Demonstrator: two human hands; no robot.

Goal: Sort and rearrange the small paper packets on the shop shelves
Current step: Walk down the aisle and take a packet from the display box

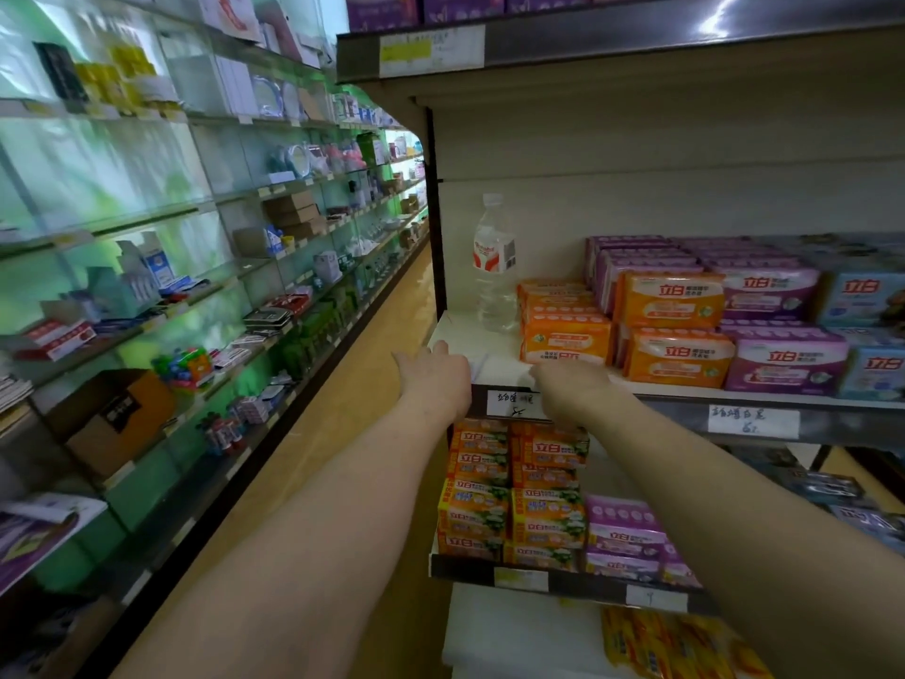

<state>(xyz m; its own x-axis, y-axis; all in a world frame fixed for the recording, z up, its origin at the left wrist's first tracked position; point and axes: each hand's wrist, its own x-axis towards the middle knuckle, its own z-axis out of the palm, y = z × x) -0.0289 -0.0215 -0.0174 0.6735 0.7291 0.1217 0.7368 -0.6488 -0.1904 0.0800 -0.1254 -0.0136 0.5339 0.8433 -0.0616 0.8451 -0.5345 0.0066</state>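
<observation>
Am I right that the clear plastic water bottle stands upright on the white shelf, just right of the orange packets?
Not quite: the head view shows the clear plastic water bottle upright on the white shelf, just left of the orange packets.

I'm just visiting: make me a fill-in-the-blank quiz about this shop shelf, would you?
The water bottle stands beside the ____ packets.
Purple packets lie between those and the ____ ones.
The left hand reaches onto the shelf's bare ____ surface.
Missing words: orange; blue; white.
</observation>
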